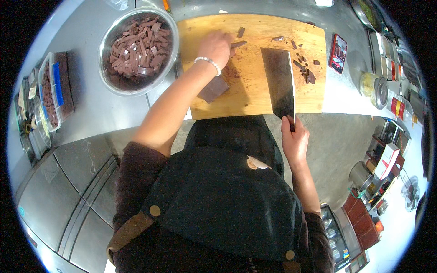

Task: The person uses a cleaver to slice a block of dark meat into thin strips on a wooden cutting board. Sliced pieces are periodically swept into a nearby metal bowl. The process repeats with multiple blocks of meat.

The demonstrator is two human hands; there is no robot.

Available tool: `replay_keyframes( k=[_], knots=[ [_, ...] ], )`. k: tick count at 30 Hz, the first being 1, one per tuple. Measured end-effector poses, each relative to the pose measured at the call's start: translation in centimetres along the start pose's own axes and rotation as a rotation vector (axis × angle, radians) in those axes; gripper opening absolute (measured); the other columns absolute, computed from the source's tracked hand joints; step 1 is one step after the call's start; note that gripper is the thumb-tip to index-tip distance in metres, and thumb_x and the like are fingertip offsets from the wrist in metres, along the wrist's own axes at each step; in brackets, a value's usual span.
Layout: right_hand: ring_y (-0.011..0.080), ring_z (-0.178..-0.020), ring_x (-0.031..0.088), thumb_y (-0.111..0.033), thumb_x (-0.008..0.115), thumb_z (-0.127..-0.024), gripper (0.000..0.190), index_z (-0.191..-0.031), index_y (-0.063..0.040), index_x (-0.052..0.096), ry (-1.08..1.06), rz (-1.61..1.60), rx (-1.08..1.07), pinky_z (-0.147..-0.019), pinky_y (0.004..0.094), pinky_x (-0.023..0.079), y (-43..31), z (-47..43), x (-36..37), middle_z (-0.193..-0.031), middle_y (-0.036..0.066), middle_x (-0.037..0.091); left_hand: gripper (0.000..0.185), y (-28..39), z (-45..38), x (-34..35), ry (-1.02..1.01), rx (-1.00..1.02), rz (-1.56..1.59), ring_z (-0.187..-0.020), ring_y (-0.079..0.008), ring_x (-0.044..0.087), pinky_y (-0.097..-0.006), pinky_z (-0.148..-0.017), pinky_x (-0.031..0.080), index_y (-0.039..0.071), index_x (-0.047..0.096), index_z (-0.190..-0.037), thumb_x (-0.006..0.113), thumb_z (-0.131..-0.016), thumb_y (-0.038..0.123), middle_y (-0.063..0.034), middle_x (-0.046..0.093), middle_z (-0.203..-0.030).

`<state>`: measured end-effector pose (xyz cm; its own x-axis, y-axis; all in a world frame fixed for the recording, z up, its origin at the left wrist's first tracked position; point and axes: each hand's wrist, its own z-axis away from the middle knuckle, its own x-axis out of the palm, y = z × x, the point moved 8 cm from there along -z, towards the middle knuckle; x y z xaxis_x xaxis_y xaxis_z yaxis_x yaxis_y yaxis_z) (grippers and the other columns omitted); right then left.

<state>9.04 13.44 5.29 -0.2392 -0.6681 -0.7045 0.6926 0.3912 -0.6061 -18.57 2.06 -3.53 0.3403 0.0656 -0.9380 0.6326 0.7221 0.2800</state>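
Note:
My right hand [295, 138] grips the handle of a broad cleaver [278, 80], its blade over the wooden cutting board [252, 102]. On the board's left half is my left hand [216, 46], fingers at a dark brown strip [238, 44]; whether they hold it cannot be told. Below that wrist, partly covered by the forearm, lies a larger dark brown block [214, 89]. A small brown piece [241, 32] sits above the strip. Several broken bits [309, 75] are scattered right of the blade. A steel bowl [103, 73] at the left holds many cut brown pieces [141, 47].
A phone [338, 54] lies right of the board, with a lidded jar [374, 89] beyond it. Plastic tubs [51, 92] stand at the far left of the steel counter [126, 112]. Shelves with pots and boxes are at the lower right.

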Motion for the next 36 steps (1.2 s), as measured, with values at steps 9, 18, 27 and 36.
replay_keyframes(
  k=[9,18,27,36],
  knots=[
    [0.0324,-0.068,0.067,-0.015,0.065,-0.088,0.017,-0.103,-0.007,0.069,0.003,0.129,-0.229,-0.059,0.0382,0.053,-1.4,2.2,0.9,-0.083,0.018,0.068,0.014,1.6,-1.6,1.0,0.104,0.251,0.103,-0.099,-0.0307,0.059,-0.0462,-0.085,0.049,0.01,0.061,-0.094,0.063,-0.087,0.022,-0.0082,0.06,-0.1],
    [0.0257,-0.058,0.062,-0.013,0.067,-0.079,0.031,-0.109,-0.013,0.063,-0.096,0.211,-0.483,-0.053,0.0364,0.052,-4.5,3.1,4.8,-0.07,0.005,0.058,0.031,-3.6,-1.3,-4.9,0.111,-0.068,0.467,-0.099,-0.0252,0.067,-0.0368,-0.087,0.052,0.007,0.06,-0.113,0.06,-0.093,0.03,-0.0121,0.069,-0.109],
    [0.0293,-0.068,0.065,-0.013,0.065,-0.082,0.031,-0.113,-0.009,0.063,-0.193,0.208,-0.37,-0.061,0.039,0.054,-4.2,2.3,6.6,-0.078,0.009,0.063,0.031,-9.6,10.3,-13.5,0.699,0.007,0.285,-0.112,-0.0301,0.054,-0.0405,-0.099,0.041,0.004,0.06,-0.109,0.071,-0.081,0.007,-0.0139,0.059,-0.114],
    [0.0295,-0.063,0.065,-0.013,0.064,-0.084,0.026,-0.109,-0.01,0.064,-0.176,0.238,-0.357,-0.057,0.0381,0.054,-5.0,2.1,6.6,-0.075,0.008,0.063,0.05,-2.6,15.6,-2.3,0.243,0.028,0.353,-0.109,-0.0352,0.055,-0.0444,-0.095,0.042,0.004,0.057,-0.118,0.076,-0.076,0.021,-0.0158,0.059,-0.117]
  ],
)
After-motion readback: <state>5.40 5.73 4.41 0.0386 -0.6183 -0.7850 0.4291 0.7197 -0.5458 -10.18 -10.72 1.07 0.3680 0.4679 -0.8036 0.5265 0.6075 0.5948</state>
